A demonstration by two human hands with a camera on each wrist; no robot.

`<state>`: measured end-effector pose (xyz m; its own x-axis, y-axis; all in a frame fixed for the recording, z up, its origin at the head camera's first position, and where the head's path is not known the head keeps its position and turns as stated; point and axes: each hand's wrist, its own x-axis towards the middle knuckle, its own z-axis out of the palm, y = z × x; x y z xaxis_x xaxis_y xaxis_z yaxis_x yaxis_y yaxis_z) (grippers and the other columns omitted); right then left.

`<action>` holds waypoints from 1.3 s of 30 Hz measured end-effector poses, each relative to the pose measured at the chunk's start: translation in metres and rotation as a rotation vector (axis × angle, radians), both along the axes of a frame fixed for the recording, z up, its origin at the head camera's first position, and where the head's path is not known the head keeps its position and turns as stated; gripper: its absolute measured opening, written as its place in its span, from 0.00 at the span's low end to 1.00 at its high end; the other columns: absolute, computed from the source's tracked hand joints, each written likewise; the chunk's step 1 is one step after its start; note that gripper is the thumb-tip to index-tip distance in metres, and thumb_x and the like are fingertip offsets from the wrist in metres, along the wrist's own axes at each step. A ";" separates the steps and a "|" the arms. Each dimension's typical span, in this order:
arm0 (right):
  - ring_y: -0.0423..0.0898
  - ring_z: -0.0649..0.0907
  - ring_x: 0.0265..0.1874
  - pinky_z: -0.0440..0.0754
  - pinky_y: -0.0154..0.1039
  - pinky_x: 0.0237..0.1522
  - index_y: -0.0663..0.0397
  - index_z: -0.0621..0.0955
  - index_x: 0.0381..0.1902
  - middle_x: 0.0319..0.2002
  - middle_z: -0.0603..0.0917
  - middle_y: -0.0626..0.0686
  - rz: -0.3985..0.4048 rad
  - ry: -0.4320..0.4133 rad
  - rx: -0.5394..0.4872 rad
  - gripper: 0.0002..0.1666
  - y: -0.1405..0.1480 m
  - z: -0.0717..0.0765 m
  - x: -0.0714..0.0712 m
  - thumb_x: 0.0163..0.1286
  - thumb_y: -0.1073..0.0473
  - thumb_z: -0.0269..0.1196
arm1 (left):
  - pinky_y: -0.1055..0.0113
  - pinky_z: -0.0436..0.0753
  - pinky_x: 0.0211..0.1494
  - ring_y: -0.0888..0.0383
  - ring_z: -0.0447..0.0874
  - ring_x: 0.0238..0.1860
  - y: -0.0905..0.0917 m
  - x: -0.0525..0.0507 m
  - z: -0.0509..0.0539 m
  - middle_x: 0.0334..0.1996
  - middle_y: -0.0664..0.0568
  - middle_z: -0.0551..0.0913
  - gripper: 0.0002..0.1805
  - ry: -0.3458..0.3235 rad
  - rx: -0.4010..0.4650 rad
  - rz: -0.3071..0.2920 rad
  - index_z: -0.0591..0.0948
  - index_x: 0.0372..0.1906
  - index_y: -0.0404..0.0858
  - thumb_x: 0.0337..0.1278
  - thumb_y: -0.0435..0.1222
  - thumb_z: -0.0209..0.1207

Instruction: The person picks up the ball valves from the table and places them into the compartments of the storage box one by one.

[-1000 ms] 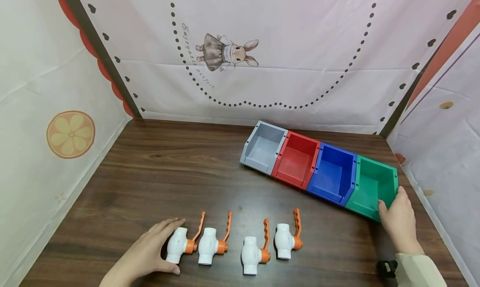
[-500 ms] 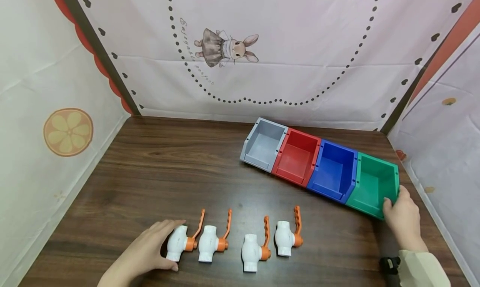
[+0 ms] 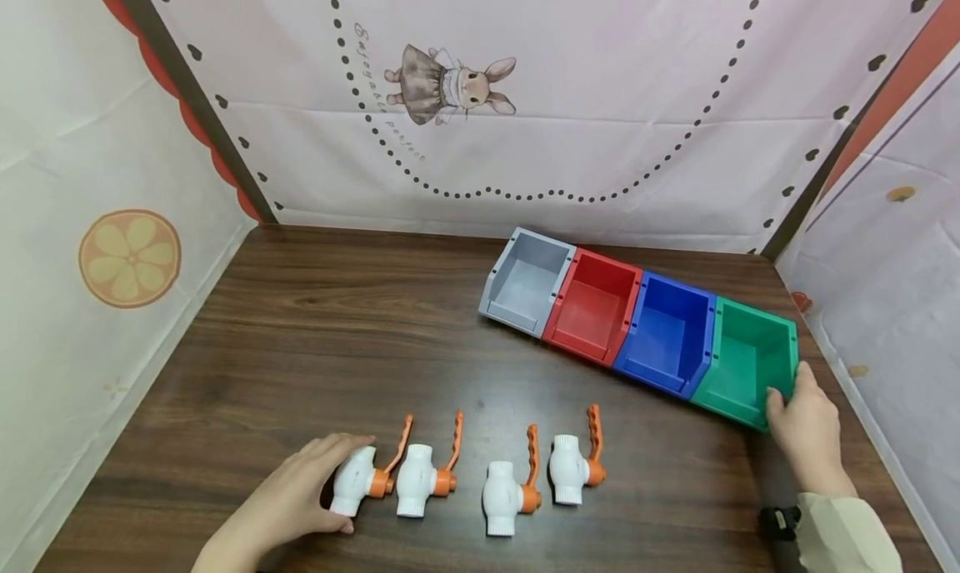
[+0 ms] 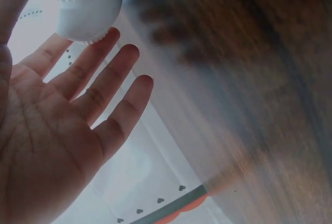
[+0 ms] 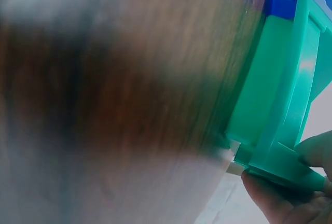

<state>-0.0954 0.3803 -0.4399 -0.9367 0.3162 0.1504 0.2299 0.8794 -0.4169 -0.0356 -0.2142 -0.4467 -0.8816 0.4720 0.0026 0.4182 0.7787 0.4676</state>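
Four white valves with orange handles lie in a loose row near the front of the table. The left hand (image 3: 281, 502) curves round the leftmost valve (image 3: 352, 481), fingertips at its top end and thumb by its bottom end; in the left wrist view its white body (image 4: 91, 9) sits between thumb and fingers. To the right lie the second valve (image 3: 416, 481), third valve (image 3: 501, 498) and fourth valve (image 3: 567, 470). The right hand (image 3: 810, 431) pinches the outer wall of the green bin (image 3: 742, 369), thumb inside; the right wrist view shows fingers on the green bin (image 5: 282, 110).
A grey bin (image 3: 528, 281), red bin (image 3: 592, 306) and blue bin (image 3: 663, 336) join the green one in a slanted row at the back right. A printed cloth (image 3: 600, 73) hangs behind the dark wooden table (image 3: 337, 331), with more cloth at both sides.
The head view has tilted slightly, so table and bins appear higher. The right hand's thumb has shifted slightly right along the green bin. The left hand keeps its place round the leftmost valve.
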 end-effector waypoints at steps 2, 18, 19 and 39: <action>0.81 0.70 0.42 0.68 0.70 0.42 0.84 0.56 0.63 0.46 0.68 0.86 0.004 0.011 0.003 0.32 0.000 0.000 0.000 0.65 0.70 0.51 | 0.44 0.77 0.46 0.46 0.78 0.52 0.000 0.000 0.000 0.55 0.52 0.78 0.51 -0.002 0.004 0.001 0.73 0.61 0.43 0.15 0.42 0.79; 0.80 0.71 0.42 0.69 0.69 0.39 0.81 0.59 0.59 0.44 0.69 0.83 0.011 0.004 -0.005 0.27 0.002 -0.001 0.001 0.67 0.69 0.52 | 0.46 0.78 0.48 0.48 0.78 0.53 0.002 -0.002 0.002 0.54 0.51 0.78 0.49 -0.018 -0.020 -0.021 0.74 0.60 0.43 0.17 0.38 0.79; 0.80 0.71 0.41 0.68 0.69 0.39 0.81 0.59 0.59 0.44 0.69 0.83 0.011 0.005 -0.006 0.27 0.002 -0.001 0.000 0.67 0.69 0.52 | 0.47 0.79 0.48 0.49 0.78 0.52 0.002 -0.002 0.002 0.54 0.51 0.77 0.48 -0.015 -0.023 -0.022 0.74 0.59 0.43 0.17 0.38 0.79; 0.80 0.69 0.48 0.67 0.70 0.46 0.76 0.53 0.68 0.54 0.66 0.84 -0.008 -0.038 -0.048 0.33 0.003 -0.002 0.002 0.70 0.67 0.50 | 0.59 0.81 0.41 0.58 0.79 0.44 -0.005 -0.009 0.004 0.51 0.57 0.76 0.44 -0.057 -0.004 -0.048 0.74 0.56 0.43 0.21 0.38 0.78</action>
<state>-0.0937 0.3828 -0.4417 -0.9389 0.3295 0.0996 0.2530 0.8567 -0.4495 -0.0446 -0.2192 -0.4426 -0.8564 0.5140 -0.0486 0.4284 0.7601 0.4886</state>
